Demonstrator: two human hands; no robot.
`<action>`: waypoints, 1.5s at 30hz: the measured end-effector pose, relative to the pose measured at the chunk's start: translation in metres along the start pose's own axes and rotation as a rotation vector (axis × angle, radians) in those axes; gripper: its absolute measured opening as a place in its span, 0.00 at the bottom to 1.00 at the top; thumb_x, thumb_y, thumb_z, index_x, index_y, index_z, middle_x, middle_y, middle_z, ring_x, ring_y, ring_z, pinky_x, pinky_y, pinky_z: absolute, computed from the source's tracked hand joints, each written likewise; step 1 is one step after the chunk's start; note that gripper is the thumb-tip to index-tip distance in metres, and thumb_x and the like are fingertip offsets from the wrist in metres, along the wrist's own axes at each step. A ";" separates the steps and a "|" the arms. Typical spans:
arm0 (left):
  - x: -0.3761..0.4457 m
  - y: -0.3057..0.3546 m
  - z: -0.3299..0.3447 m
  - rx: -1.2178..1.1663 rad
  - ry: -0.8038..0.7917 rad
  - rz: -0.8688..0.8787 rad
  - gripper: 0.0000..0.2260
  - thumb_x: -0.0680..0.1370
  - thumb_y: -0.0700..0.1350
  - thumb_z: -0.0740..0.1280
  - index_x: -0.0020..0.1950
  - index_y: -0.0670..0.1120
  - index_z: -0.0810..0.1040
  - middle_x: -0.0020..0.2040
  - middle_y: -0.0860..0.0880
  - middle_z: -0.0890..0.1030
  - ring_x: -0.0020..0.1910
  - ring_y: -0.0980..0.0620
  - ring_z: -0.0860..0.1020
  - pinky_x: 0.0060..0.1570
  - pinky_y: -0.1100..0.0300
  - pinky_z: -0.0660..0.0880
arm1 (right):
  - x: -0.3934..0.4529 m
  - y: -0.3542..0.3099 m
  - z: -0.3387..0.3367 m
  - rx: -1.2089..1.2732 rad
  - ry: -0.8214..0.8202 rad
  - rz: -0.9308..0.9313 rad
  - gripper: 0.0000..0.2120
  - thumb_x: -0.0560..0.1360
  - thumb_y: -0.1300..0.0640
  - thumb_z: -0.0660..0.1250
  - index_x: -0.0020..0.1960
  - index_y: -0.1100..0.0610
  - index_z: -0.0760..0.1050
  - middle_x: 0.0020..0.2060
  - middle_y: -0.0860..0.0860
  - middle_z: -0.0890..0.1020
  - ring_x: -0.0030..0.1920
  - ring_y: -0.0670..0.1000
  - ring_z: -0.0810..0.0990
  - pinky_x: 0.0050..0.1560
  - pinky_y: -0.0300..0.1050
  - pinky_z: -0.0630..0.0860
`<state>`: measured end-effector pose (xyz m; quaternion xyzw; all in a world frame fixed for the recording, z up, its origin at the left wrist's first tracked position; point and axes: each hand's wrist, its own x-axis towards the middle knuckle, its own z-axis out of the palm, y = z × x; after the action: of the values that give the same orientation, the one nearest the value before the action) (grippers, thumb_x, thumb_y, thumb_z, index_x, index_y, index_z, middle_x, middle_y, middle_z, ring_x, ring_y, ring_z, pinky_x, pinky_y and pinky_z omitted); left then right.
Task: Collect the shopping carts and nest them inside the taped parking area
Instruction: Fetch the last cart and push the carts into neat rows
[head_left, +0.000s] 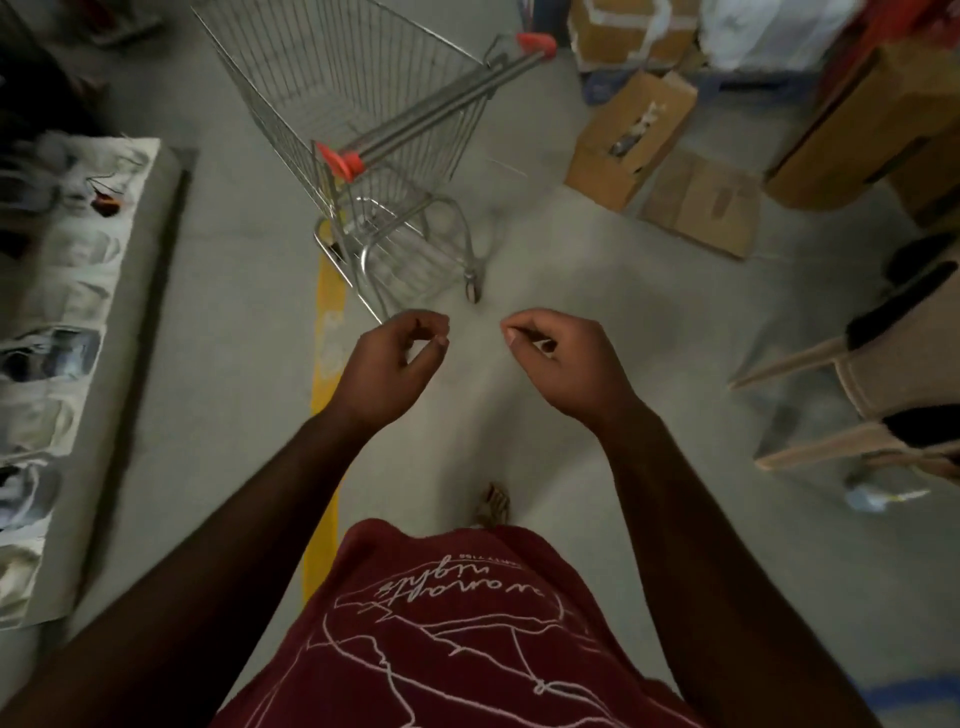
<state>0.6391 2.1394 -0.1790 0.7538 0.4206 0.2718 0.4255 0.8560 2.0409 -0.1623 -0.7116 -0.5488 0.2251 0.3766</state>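
A wire shopping cart stands on the floor beside a yellow tape line. Both the left hand and right hand hover empty (fingers loosely curled), short of it.

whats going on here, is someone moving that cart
A person stands just behind a wire shopping cart with both hands raised and empty. The left hand and right hand are loosely curled, short of the red-capped handle, touching nothing. The cart sits beside a yellow tape line on the floor, with cardboard boxes to its right.
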 end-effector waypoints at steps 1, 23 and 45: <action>0.023 0.008 0.001 0.001 0.010 0.010 0.07 0.80 0.46 0.68 0.56 0.49 0.82 0.53 0.56 0.84 0.56 0.59 0.82 0.61 0.51 0.77 | 0.025 0.002 -0.012 -0.025 0.006 -0.014 0.10 0.80 0.50 0.69 0.57 0.51 0.85 0.49 0.43 0.87 0.50 0.39 0.84 0.54 0.42 0.80; 0.427 -0.087 -0.039 0.719 -0.335 -0.342 0.53 0.73 0.68 0.70 0.83 0.40 0.47 0.83 0.40 0.51 0.82 0.41 0.50 0.79 0.43 0.47 | 0.469 0.010 0.009 -0.497 -0.472 -0.125 0.27 0.84 0.52 0.64 0.81 0.58 0.65 0.81 0.55 0.66 0.83 0.57 0.58 0.78 0.46 0.56; 0.480 -0.116 -0.082 0.489 -0.671 -0.194 0.66 0.55 0.76 0.64 0.83 0.47 0.39 0.84 0.49 0.41 0.82 0.50 0.43 0.79 0.46 0.46 | 0.582 0.048 0.067 -0.788 -0.642 0.125 0.30 0.77 0.48 0.62 0.78 0.51 0.67 0.77 0.50 0.70 0.78 0.56 0.64 0.71 0.60 0.66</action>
<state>0.7688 2.6212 -0.2148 0.8361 0.3799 -0.1375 0.3710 1.0082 2.6083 -0.1868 -0.7260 -0.6363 0.2307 -0.1220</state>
